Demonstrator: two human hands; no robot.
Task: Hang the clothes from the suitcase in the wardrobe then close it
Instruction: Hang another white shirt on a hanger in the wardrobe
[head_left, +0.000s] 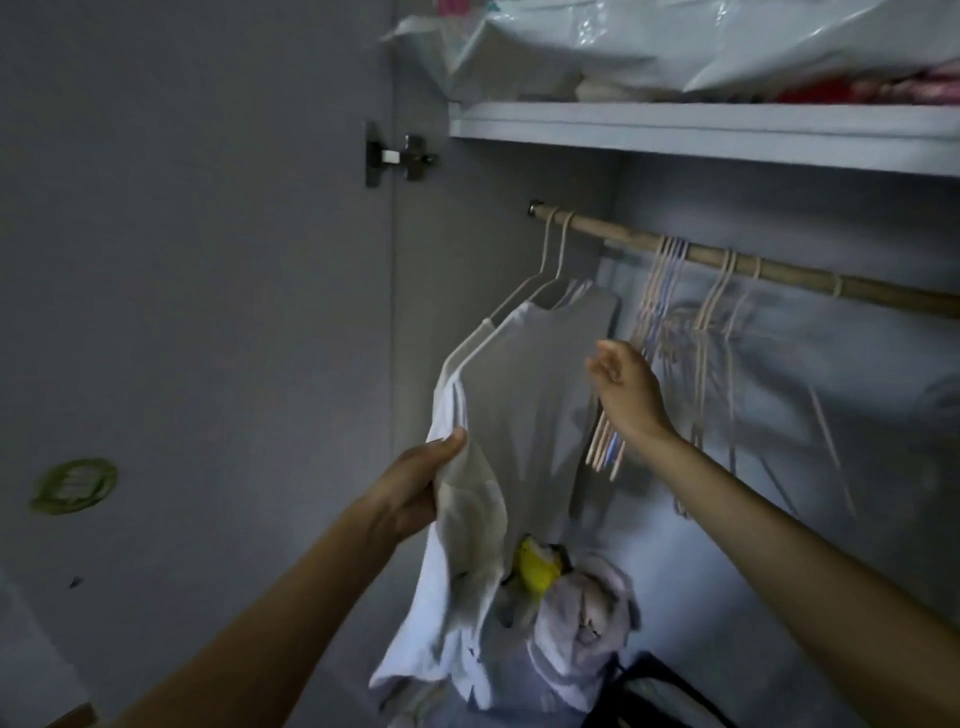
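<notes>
Two pale shirts (524, 415) hang on white hangers at the left end of the wooden rail (727, 260), close to the wardrobe's left wall. The nearer one droops low, its hem reaching toward a heap of loose clothes (576, 613) on the wardrobe floor, where something yellow (537, 569) pokes out. The left hand (410, 493) has hold of that shirt's outer edge, thumb on top and fingers curled behind the cloth, pinching it. The right hand (626, 389) is up beside the shirts, fingers loosely spread and holding nothing, just touching or nearly touching a bunch of empty hangers (660, 332) that dangle from the middle of the rail; I cannot tell whether there is contact. More bare hangers (722, 306) sit further right along the rail.

It looks like the hanging step is under way: one garment is being straightened while the free hand goes for a fresh hanger. Next, I reckon, one hanger must be teased out of that tangled bunch without dragging the others off.

Above, the shelf (675, 135) holds plastic-wrapped bundles (675, 41). The door (182, 260) stands open at the left, so closing is still to come. The suitcase is not in sight.
</notes>
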